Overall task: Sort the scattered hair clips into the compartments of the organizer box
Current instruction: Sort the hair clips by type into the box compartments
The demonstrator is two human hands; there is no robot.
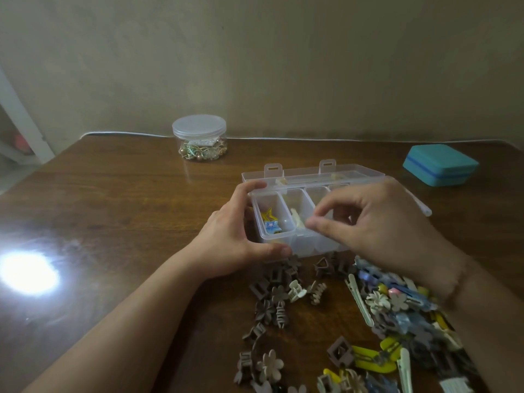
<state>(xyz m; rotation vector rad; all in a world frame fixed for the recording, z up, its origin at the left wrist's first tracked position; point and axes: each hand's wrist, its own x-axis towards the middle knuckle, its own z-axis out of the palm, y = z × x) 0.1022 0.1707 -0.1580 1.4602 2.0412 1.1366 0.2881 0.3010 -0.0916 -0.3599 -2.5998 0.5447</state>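
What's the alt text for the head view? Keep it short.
A person's left hand grips the left end of an open clear organizer box on a wooden table while the right hand hovers over its compartments, fingers pinched. Scattered hair clips lie in front.

Dark wooden bench [119,211], glossy, with a bright white glare patch [28,272] near the left edge. Round clear jar [199,137] at the far side, frosted lid on, filled with small gold and pale trinkets. Closed teal case [440,165] at the far right, darker blue band round its middle, lying flat. Thin white cable [127,134] along the back edge. Plain beige wall [269,61] behind. White frame [19,117] leaning at far left.
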